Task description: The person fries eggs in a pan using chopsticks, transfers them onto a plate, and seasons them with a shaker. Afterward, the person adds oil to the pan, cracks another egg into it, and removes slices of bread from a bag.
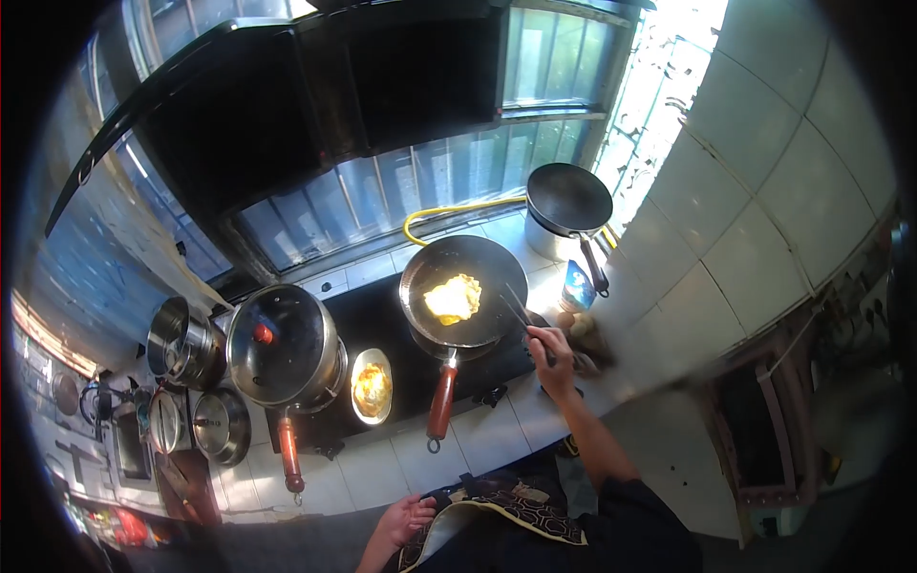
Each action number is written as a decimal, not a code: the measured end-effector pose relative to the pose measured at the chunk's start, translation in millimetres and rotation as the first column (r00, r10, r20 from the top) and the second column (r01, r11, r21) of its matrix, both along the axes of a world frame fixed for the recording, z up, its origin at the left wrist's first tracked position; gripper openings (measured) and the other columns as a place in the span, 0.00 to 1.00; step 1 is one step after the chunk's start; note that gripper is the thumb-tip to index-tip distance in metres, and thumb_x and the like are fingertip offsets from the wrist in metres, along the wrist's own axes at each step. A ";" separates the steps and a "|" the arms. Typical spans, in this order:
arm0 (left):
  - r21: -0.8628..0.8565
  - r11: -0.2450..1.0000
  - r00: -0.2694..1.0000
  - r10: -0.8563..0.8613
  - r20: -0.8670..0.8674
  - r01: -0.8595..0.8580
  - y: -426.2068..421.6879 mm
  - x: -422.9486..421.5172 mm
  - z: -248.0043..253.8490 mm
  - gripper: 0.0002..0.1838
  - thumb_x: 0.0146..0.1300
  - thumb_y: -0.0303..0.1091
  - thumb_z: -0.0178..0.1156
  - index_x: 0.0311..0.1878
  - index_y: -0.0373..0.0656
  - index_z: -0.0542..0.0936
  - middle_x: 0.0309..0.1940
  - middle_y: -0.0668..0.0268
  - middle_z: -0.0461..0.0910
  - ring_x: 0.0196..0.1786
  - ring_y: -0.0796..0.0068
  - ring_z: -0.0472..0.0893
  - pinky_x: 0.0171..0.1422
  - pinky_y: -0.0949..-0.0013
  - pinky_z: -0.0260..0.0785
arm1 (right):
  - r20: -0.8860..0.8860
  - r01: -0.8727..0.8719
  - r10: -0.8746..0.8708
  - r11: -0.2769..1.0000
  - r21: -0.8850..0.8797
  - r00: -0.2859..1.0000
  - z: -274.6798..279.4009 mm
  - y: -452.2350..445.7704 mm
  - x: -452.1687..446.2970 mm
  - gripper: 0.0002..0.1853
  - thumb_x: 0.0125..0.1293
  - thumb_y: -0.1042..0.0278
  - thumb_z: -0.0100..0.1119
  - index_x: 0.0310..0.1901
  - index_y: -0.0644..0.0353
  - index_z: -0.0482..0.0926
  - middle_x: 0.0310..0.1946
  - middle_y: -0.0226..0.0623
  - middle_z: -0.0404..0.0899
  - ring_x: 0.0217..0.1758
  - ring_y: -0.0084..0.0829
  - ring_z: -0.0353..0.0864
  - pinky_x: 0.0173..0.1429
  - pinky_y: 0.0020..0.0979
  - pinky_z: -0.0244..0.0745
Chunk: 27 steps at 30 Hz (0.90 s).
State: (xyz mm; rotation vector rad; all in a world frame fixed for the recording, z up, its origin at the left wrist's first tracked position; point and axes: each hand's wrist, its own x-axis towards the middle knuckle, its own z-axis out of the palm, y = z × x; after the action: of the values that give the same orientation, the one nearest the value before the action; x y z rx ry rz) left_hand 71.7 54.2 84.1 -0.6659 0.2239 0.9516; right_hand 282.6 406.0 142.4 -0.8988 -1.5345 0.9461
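My right hand (552, 359) is closed around a pair of dark chopsticks (517, 307), whose tips reach over the right side of a dark wok (493, 277). Inside the wok lies a yellow and white fried egg (454, 299), apart from the chopsticks. The wok sits on the black stove, its wooden handle (441, 406) pointing toward me. Left of it, an oval plate (357, 371) holds browned egg (372, 389). Low in the view, near the patterned apron (516, 508), my left hand (409, 519) has its fingers curled; what they hold, if anything, cannot be made out.
A lidded pan (287, 358) with a wooden handle stands at the left of the stove, beside steel pots (181, 349). Behind the wok at right, a small black pan (569, 198) rests on a pot, near a yellow hose (454, 208). A tiled wall (755, 191) rises right.
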 end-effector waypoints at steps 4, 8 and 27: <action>-0.189 0.974 0.938 -0.178 -0.299 0.125 0.7 -1.7 -9.7 0.18 0.66 0.39 0.39 0.47 0.32 0.68 0.25 0.66 0.65 0.22 0.78 0.65 0.20 0.77 0.61 | 0.352 -0.096 -0.041 0.927 0.363 0.935 22.0 -9.3 -3.4 0.12 0.57 0.74 0.57 0.44 0.59 0.76 0.39 0.41 0.73 0.35 0.37 0.78 0.36 0.30 0.73; -0.248 0.951 0.883 -0.273 -0.383 0.186 -2.9 -0.5 -11.5 0.18 0.65 0.39 0.40 0.46 0.33 0.69 0.24 0.66 0.66 0.21 0.78 0.65 0.20 0.77 0.60 | 0.492 -0.212 -0.018 0.889 0.406 0.870 14.4 -27.5 4.4 0.13 0.55 0.76 0.59 0.43 0.59 0.74 0.41 0.42 0.72 0.37 0.39 0.78 0.37 0.34 0.74; 0.454 0.781 0.723 0.005 -0.691 0.429 71.7 44.7 37.9 0.37 0.61 0.51 0.52 0.66 0.39 0.54 0.58 0.56 0.65 0.60 0.66 0.67 0.64 0.64 0.58 | 0.427 -0.298 0.115 0.870 0.393 0.897 -17.2 -233.5 25.9 0.15 0.51 0.76 0.61 0.42 0.60 0.72 0.53 0.52 0.62 0.56 0.49 0.67 0.58 0.39 0.68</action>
State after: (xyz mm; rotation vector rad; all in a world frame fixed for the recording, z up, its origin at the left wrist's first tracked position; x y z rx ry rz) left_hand 116.4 126.0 122.0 0.3197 0.6011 0.9197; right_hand 308.5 172.4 125.2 -0.6076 -2.1259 0.5270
